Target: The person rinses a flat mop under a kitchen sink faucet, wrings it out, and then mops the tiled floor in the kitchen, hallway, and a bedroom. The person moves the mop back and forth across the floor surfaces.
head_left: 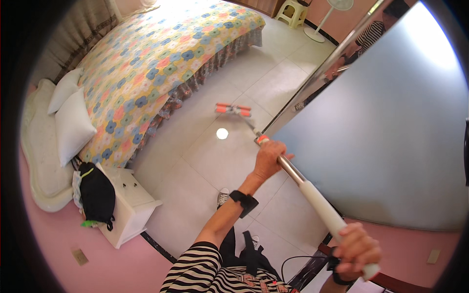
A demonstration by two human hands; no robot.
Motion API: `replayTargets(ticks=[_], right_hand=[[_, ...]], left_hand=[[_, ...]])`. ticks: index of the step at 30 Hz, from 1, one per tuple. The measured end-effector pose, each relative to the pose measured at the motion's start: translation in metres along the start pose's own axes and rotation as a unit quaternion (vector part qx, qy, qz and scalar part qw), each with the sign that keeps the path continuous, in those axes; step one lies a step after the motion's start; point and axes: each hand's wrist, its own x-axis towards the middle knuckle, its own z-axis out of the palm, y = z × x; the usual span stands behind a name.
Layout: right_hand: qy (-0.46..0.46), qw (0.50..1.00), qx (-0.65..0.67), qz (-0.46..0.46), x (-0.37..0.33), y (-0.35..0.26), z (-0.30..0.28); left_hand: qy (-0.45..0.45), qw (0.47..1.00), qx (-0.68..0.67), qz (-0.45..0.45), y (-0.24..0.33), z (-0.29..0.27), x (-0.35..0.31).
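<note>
A mop (320,205) with a metal pole and a thick white grip slants across the view from lower right toward the floor ahead. My left hand (271,159) is wrapped round the metal pole just behind an orange-and-grey joint. Farther back, my right hand (357,249) closes round the white grip near its end. The orange-and-grey mop head (233,110) rests on the pale tiled floor (195,166), between the bed and the mirrored panel. Black bands sit on both wrists.
On the left stands a bed (161,63) with a flowered cover and white pillows (73,124). Nearer is a white nightstand (128,207) with a black bag (97,193). A frosted sliding panel (386,136) fills the right. Far back are a stool (291,13) and a standing fan (315,33).
</note>
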Motion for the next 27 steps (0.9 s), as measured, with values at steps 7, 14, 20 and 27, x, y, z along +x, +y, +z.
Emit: replayTargets(ticks=[7,14,20,27], right_hand=[[-0.024,0.986,-0.159,0.050,0.066,0.134,0.108],[0.007,0.988,-0.125,0.093,0.075,0.138,0.093],[0.050,0.996,-0.033,0.059,0.042,0.087,0.051],[0.102,0.989,0.072,0.077,-0.010,0.011,-0.007]], left_hand=[[0.008,0.996,-0.065,-0.056,-0.151,0.021,0.069],[-0.066,0.996,0.037,-0.052,-0.151,0.010,0.059],[-0.052,0.997,0.026,-0.042,-0.095,-0.006,0.015],[-0.003,0.996,0.002,-0.093,0.000,-0.006,-0.074]])
